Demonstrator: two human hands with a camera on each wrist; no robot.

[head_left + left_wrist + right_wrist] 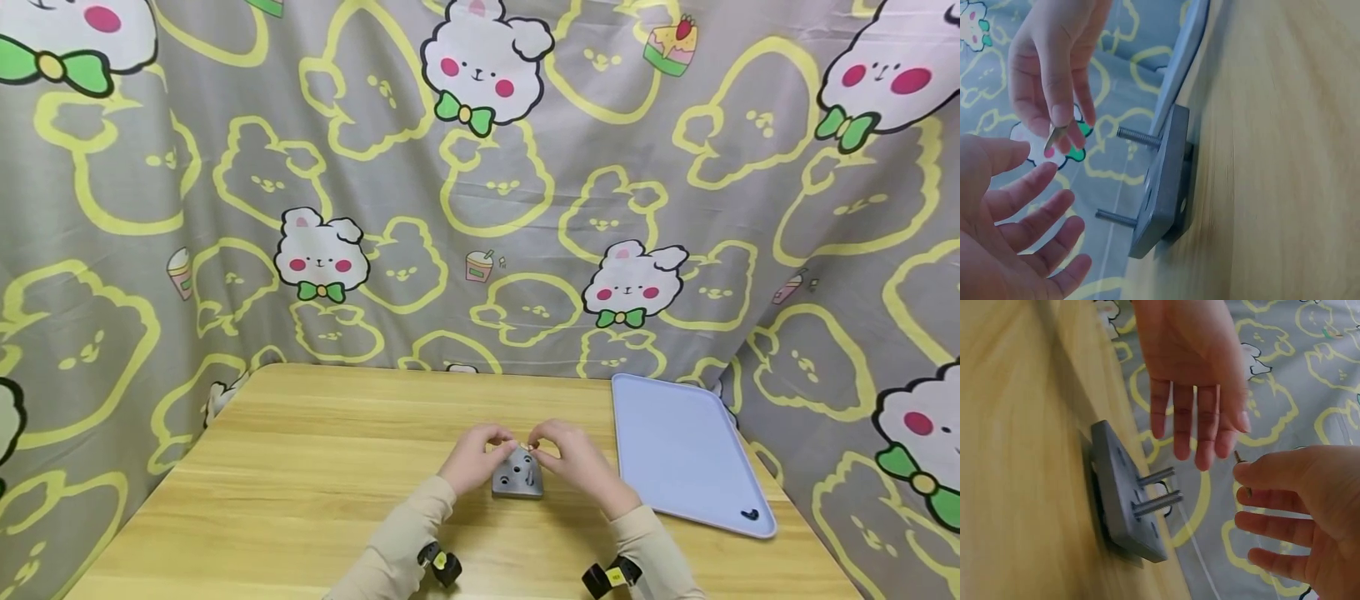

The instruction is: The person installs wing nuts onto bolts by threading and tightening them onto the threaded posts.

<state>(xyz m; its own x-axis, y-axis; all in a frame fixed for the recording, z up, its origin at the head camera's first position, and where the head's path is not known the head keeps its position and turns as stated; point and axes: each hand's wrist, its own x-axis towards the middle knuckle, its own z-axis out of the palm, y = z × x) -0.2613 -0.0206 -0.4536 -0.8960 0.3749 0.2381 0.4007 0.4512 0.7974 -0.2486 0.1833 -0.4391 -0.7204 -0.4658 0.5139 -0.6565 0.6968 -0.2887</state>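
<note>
A grey metal block (517, 486) with several holes lies on the wooden table between the hands. Two threaded studs (1138, 136) stand out from its upper face. Above the block, my right hand (579, 465) pinches a small brass-coloured wing nut (1055, 139) between thumb and forefinger; its ends stick out past the thumb in the right wrist view, and the thumb hides its middle. My left hand (1019, 215) faces it with fingers spread and loosely extended, holding nothing. Neither hand touches the studs in the wrist views.
On the right of the table (337, 467) lies a light blue tray (686, 450) with a raised rim. A small black curved piece (750, 514) sits in its near right corner. A patterned grey curtain (525, 192) hangs behind the table and along its sides.
</note>
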